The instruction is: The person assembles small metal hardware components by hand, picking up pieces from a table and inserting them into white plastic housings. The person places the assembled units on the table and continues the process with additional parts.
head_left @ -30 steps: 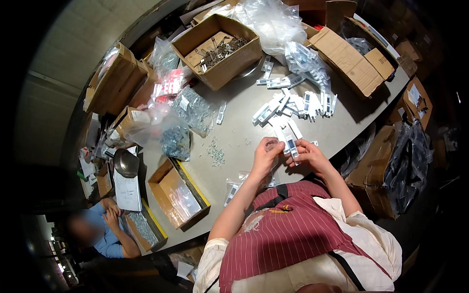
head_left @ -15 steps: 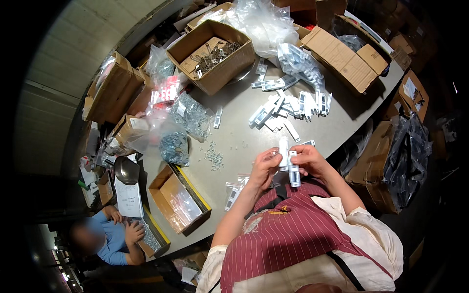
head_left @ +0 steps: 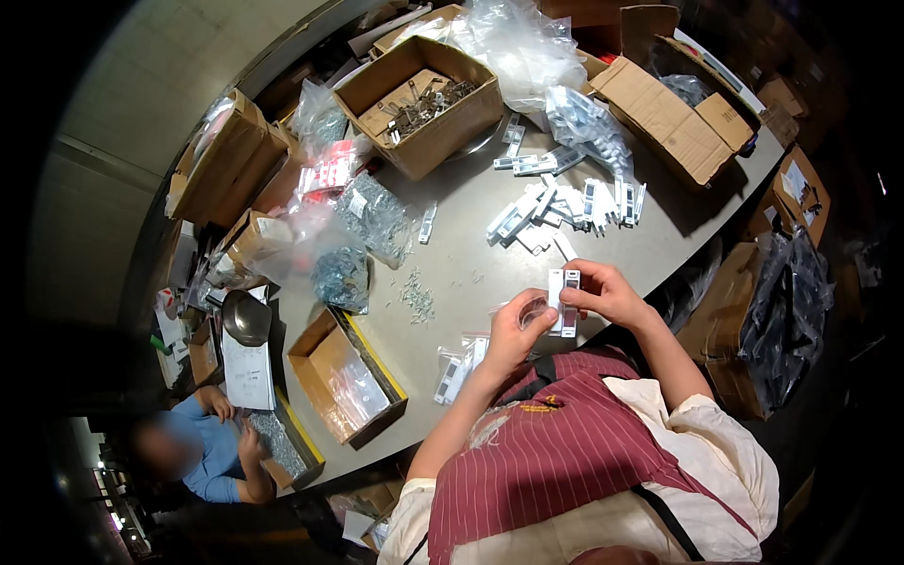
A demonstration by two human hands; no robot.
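Observation:
Two narrow white plastic housings are held upright side by side over the table's near edge. My left hand [head_left: 520, 331] is closed on the left housing [head_left: 554, 306], and something clear, perhaps a small plastic bag, shows by its fingers. My right hand [head_left: 607, 292] pinches the other housing [head_left: 571, 320], which has a dark slot. The two pieces touch or nearly touch. Beyond my hands lies a loose pile of similar white housings [head_left: 518, 215]. Small clear bags with white parts in them [head_left: 452, 375] rest left of my left forearm.
Small screws [head_left: 415, 298] are scattered mid-table beside bags of screws [head_left: 341, 276]. A carton of metal clips [head_left: 490, 104] stands at the back, an open carton [head_left: 659, 118] at back right. A low box [head_left: 325, 414] sits left; beyond it a co-worker's hands [head_left: 249, 444] work over a screw tray.
The two housings have come level and upright, side by side; before, the right one sat lower. My right hand has risen slightly. The co-worker's hand has shifted.

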